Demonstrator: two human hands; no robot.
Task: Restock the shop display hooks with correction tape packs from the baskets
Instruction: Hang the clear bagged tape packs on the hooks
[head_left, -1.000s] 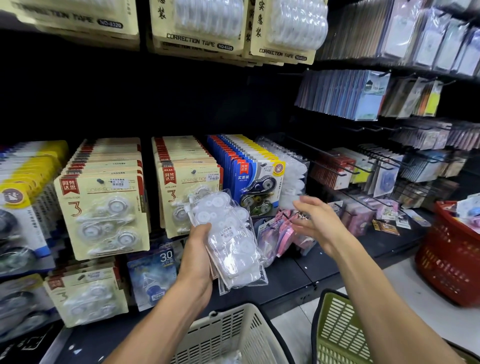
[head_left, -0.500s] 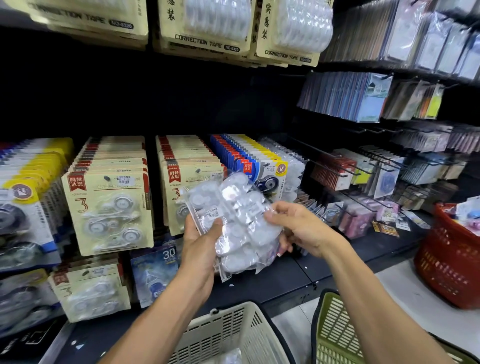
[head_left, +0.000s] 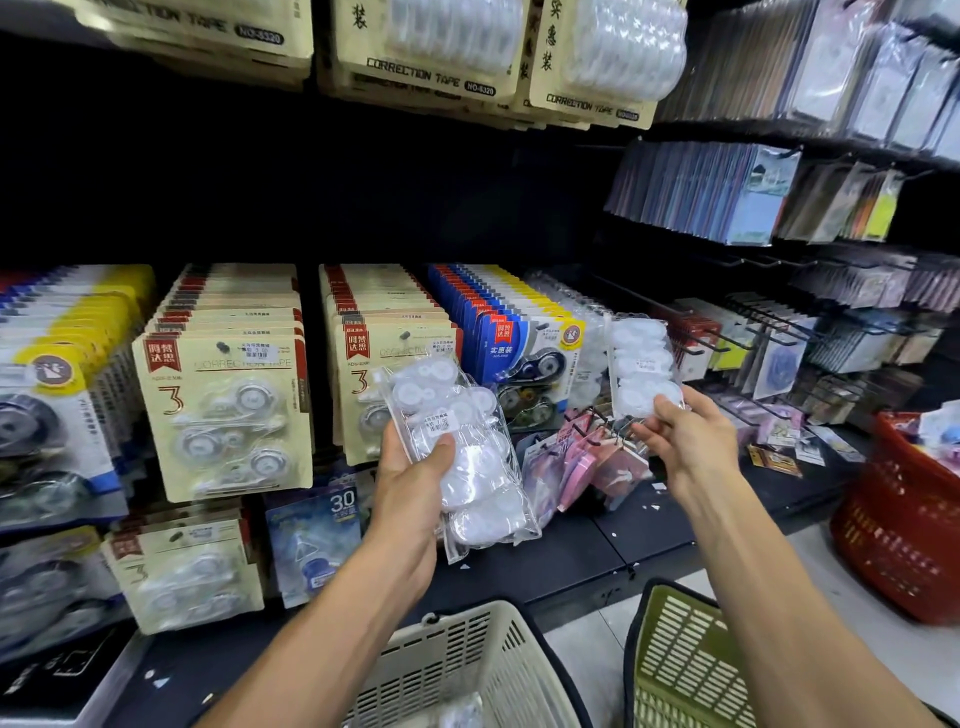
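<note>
Shop hook wall, baskets below: left hand (head_left: 415, 483) grips a stack of clear correction tape packs (head_left: 462, 452), right hand (head_left: 685, 441) pinches a single pack (head_left: 641, 364) by its bottom edge near the hooks; light, slippery film, probably best held at edges.

Clear correction tape packs (head_left: 467, 457) stacked in the left hand (head_left: 410, 499); 1 clear pack (head_left: 641, 364) upright, pinched by the right hand (head_left: 685, 441).
</note>
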